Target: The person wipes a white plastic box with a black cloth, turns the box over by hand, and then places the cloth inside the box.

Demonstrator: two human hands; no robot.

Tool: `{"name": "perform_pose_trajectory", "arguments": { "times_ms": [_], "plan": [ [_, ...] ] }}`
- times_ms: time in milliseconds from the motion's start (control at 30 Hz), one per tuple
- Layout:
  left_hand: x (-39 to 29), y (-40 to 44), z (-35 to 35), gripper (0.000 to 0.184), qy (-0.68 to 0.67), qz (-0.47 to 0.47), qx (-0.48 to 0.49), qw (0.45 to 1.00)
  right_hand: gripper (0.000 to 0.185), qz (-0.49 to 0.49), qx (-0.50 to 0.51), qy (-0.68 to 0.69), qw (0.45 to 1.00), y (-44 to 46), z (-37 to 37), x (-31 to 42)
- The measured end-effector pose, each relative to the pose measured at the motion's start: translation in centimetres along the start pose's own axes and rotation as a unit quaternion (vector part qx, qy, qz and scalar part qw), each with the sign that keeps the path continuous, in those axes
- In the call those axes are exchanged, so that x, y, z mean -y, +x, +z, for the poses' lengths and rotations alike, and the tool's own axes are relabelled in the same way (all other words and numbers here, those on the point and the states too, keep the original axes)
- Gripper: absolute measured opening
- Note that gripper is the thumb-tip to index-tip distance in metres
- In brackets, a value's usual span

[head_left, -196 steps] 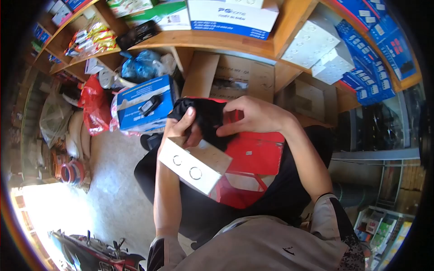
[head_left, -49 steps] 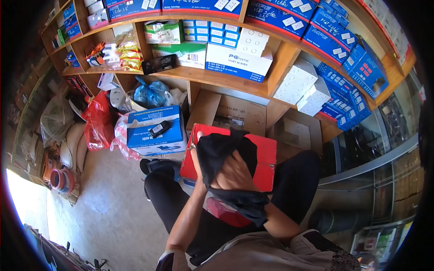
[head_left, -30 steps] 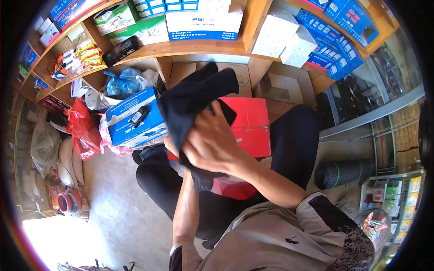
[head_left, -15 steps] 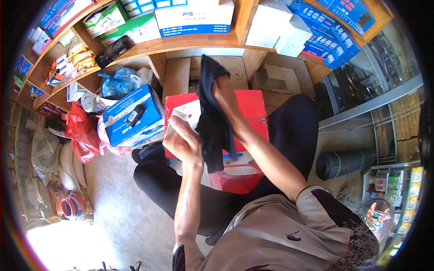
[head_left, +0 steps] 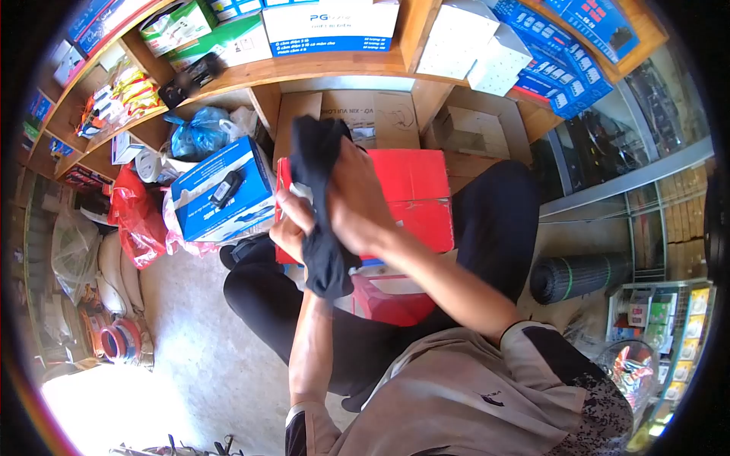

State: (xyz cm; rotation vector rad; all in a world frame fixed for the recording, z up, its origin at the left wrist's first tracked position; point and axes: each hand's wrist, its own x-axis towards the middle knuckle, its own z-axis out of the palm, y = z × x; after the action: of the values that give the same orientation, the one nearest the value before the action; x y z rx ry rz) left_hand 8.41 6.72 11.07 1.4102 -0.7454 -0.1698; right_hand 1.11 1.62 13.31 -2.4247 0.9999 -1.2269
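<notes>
A black cloth (head_left: 325, 205) hangs bunched over the front of the red box (head_left: 417, 178), gripped by my right hand (head_left: 357, 201). Its lower end falls across my left wrist. Close beside it, my left hand (head_left: 290, 226) has its fingers curled, partly covered by the cloth. A bit of white shows near those fingers, but I cannot make out what they hold. The red box stands between my knees, with another red and white container (head_left: 391, 300) below it.
A blue box (head_left: 224, 190) with a small black device (head_left: 226, 188) on top stands at left, near a red plastic bag (head_left: 141, 220). Wooden shelves (head_left: 312, 70) with cartons run across the back. A dark mesh roll (head_left: 582, 275) lies on the floor at right.
My right hand has come down and left with the black cloth, from above the red box to against my left hand. The cloth now partly covers the left hand and wrist.
</notes>
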Motion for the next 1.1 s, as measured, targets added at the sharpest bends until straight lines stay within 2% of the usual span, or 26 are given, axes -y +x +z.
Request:
{"name": "perform_pose_trajectory", "arguments": {
  "times_ms": [33,67,100,133,167,200,233,300,333,367,433,500,533,567,633,667,700,767,800,833,900,967,1067,1100],
  "plan": [
    [-0.3,0.0,-0.4,0.064,0.030,-0.022,0.017,0.999,0.029,-0.009,0.013,0.075,0.997,0.8,1.0,-2.7],
    [1.3,-0.5,0.0,0.063,-0.028,-0.040,0.005,0.999,0.029,0.076,0.071,0.140,0.985,2.7,-0.3,-3.6],
    [-1.6,-0.4,-0.2,0.061,0.034,0.055,0.013,0.998,0.036,0.165,-0.004,0.245,0.955,3.5,1.5,-6.7],
    [-1.1,-0.3,-0.3,0.061,0.023,0.043,0.020,0.999,0.037,0.049,-0.038,0.110,0.992,2.7,2.5,-7.6],
    [-0.1,-0.1,-0.1,0.061,0.011,0.032,0.027,0.999,0.038,-0.071,-0.075,-0.029,0.994,2.2,3.0,-7.5],
    [0.9,0.4,0.1,0.063,-0.059,-0.020,0.029,0.998,0.042,0.052,0.036,-0.053,0.997,1.8,0.7,-3.3],
    [0.7,0.5,0.3,0.065,-0.019,-0.037,0.032,0.999,0.045,0.004,-0.012,-0.007,1.000,0.8,0.6,-0.6],
    [-0.4,0.4,0.1,0.066,-0.005,-0.063,0.017,0.998,0.046,0.119,0.007,0.131,0.984,1.4,-0.2,0.2],
    [0.4,0.2,0.1,0.067,0.018,0.005,0.016,1.000,0.043,0.033,0.032,0.092,0.995,0.7,1.9,-3.7],
    [-0.7,0.2,-0.3,0.068,0.008,0.009,0.037,0.999,0.043,0.323,0.174,0.246,0.897,2.4,1.2,-4.0],
    [-0.4,0.4,0.3,0.069,0.011,-0.002,0.014,1.000,0.045,0.116,0.033,0.190,0.974,2.8,1.7,-5.1],
    [1.9,0.9,0.3,0.070,-0.024,-0.095,0.044,0.994,0.050,-0.021,-0.031,-0.005,0.999,0.7,2.3,-3.4],
    [1.5,0.9,0.2,0.071,-0.003,-0.034,0.051,0.998,0.051,0.015,-0.011,-0.016,1.000,-0.6,1.7,-1.0],
    [0.8,0.8,-0.2,0.071,0.023,-0.083,0.051,0.995,0.055,0.039,-0.001,0.006,0.999,0.7,0.1,0.7],
    [0.3,0.1,0.3,0.070,0.043,-0.033,0.014,0.998,0.052,0.081,0.034,0.187,0.979,1.1,2.3,-4.7],
    [0.0,-0.2,-0.1,0.068,0.038,-0.035,0.027,0.998,0.048,0.173,0.244,0.227,0.927,3.5,-0.9,-5.3],
    [-1.5,-0.1,-0.6,0.066,0.011,0.007,0.055,0.998,0.042,0.032,0.048,0.048,0.997,1.5,2.7,-8.6],
    [-0.2,-0.5,0.6,0.063,-0.047,-0.050,0.018,0.997,0.042,0.035,0.041,0.060,0.997,3.0,2.5,-8.2],
    [0.6,0.1,0.0,0.062,-0.053,-0.061,0.041,0.996,0.042,0.041,0.039,0.077,0.995,4.1,2.4,-8.0],
    [0.2,0.6,0.2,0.063,-0.007,0.004,0.027,1.000,0.042,0.048,0.041,0.096,0.993,4.7,2.4,-7.6],
    [0.3,-0.1,-0.8,0.062,0.026,-0.055,0.044,0.997,0.043,0.082,0.045,0.140,0.986,3.9,2.5,-6.2],
    [-0.1,-0.1,-1.1,0.062,-0.005,-0.024,0.038,0.999,0.043,0.122,0.039,0.179,0.976,2.8,2.0,-4.8],
    [-2.0,0.5,-1.2,0.063,-0.059,-0.031,0.013,0.998,0.043,0.162,0.024,0.198,0.966,1.4,0.0,-2.3],
    [-1.0,0.8,-1.6,0.063,-0.072,-0.013,0.036,0.997,0.040,0.049,-0.024,0.116,0.992,0.7,-0.3,-0.6]
  ]
}}
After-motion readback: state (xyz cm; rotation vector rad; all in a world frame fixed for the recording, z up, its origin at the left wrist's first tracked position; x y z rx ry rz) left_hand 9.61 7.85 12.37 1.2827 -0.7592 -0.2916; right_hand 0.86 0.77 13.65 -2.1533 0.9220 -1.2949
